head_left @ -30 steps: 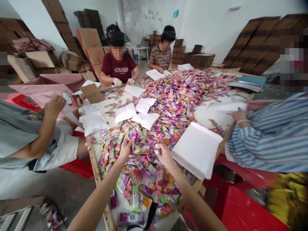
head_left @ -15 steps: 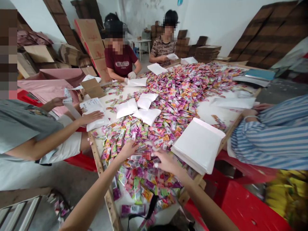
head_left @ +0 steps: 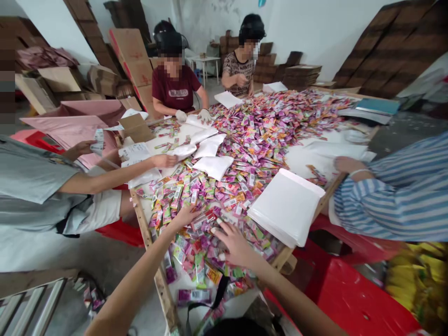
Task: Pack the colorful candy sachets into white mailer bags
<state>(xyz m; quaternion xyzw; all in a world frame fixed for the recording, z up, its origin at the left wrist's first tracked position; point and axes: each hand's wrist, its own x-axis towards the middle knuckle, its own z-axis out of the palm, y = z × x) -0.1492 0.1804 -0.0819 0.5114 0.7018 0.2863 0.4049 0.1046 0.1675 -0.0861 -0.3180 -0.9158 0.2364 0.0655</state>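
Small colourful snack packets (head_left: 224,189) cover the table in a thick heap. My left hand (head_left: 185,216) lies low over the near packets, fingers stretched forward and partly hidden, touching the pile. To its right, my right hand (head_left: 236,243) is open above the packets, its fingers spread and pale covers on several fingertips. Just right of that hand rests a stack of flat white mailer bags (head_left: 285,205) at the table edge. Filled white pouches (head_left: 214,167) sit on the heap beyond both hands.
A co-worker's arm (head_left: 140,167) reaches in from the left; a striped sleeve (head_left: 402,186) is at the right. Two people (head_left: 175,93) work across the table. A wooden rim (head_left: 159,275) borders the table. Red stools (head_left: 360,298) and stacked cartons (head_left: 131,56) stand around.
My right hand has moved slightly left and its fingers are more spread. My left hand has shifted slightly left. The left co-worker's hand now reaches to the white pouches.
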